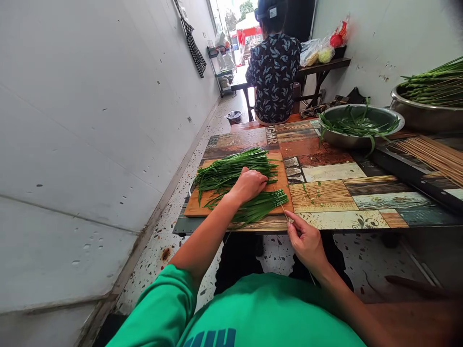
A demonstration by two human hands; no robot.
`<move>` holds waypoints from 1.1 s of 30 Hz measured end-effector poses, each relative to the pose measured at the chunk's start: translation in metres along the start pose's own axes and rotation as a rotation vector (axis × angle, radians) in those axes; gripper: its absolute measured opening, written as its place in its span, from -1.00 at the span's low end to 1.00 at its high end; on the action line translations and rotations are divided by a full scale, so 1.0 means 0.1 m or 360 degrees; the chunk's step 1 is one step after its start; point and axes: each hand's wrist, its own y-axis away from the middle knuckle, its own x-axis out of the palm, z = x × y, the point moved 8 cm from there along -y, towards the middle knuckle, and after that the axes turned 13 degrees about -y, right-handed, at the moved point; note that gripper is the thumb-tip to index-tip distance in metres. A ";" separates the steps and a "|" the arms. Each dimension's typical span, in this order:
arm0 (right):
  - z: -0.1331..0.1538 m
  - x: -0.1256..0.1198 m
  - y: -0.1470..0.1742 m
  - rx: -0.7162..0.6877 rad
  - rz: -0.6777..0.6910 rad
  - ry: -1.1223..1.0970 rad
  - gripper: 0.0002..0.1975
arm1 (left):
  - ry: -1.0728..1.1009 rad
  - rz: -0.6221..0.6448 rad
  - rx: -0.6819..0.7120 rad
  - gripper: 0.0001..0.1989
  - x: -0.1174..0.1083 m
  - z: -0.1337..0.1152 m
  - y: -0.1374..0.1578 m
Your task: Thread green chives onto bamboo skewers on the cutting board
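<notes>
A large pile of garlic chives (231,166) lies across a wooden cutting board (195,208), stem ends toward the right. Over its near right side is my left hand (251,184), fingers curled down onto chive stems; the fingertips are partly hidden. A smaller flat row of chives (258,207) lies along the board's near edge, its cut ends lined up. Just past those ends, my right hand (304,238) pinches a thin wooden skewer (284,210) between thumb and fingers. The skewer's tip reaches the row's stem ends; whether it pierces them I cannot tell.
A metal bowl with loose chives (361,126) stands at right, near a bigger bowl (427,113) of skewered greens. A black-handled knife (415,178) lies beside a bundle of skewers (434,154). Scraps dot the patterned table (325,195). Beyond it a person (274,77) sits facing away.
</notes>
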 end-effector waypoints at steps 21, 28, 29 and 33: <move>0.01 -0.01 0.00 -0.0007 -0.0018 -0.0029 -0.57 | 0.0316 -0.0003 -0.0062 -0.71 0.00 0.02 0.03; 0.01 0.00 0.00 -0.0021 -0.0039 -0.0033 -0.59 | 0.0360 -0.0005 -0.0039 -0.72 0.01 0.01 0.02; 0.01 0.00 0.00 -0.0021 -0.0040 -0.0032 -0.59 | 0.0367 -0.0007 -0.0036 -0.72 0.01 0.01 0.02; 0.01 0.01 0.00 -0.0017 -0.0030 -0.0025 -0.57 | 0.0377 -0.0019 -0.0025 -0.72 0.02 0.02 0.03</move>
